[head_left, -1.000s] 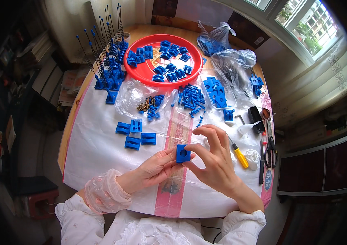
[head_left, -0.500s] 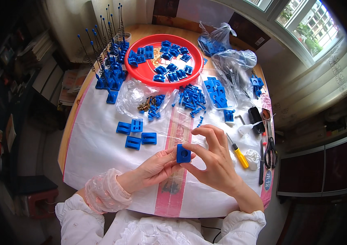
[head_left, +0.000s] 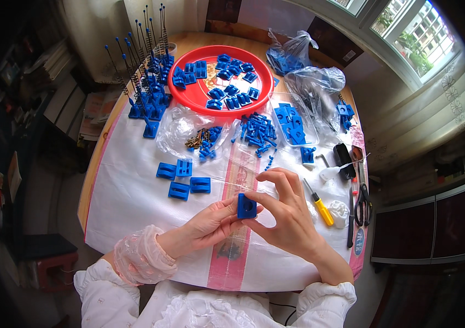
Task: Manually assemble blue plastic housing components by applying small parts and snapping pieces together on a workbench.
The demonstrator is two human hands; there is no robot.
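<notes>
While both hands' fingers [head_left: 254,197] pinch it, the blue block [head_left: 246,206] sits between them.

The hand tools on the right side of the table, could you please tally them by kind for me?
Yellow-handled screwdriver: 1
Black-handled scissors: 1
Hex key: 1
Total: 3
The dark narrow tool beside the scissors is too unclear to name, so it is left out.
</notes>
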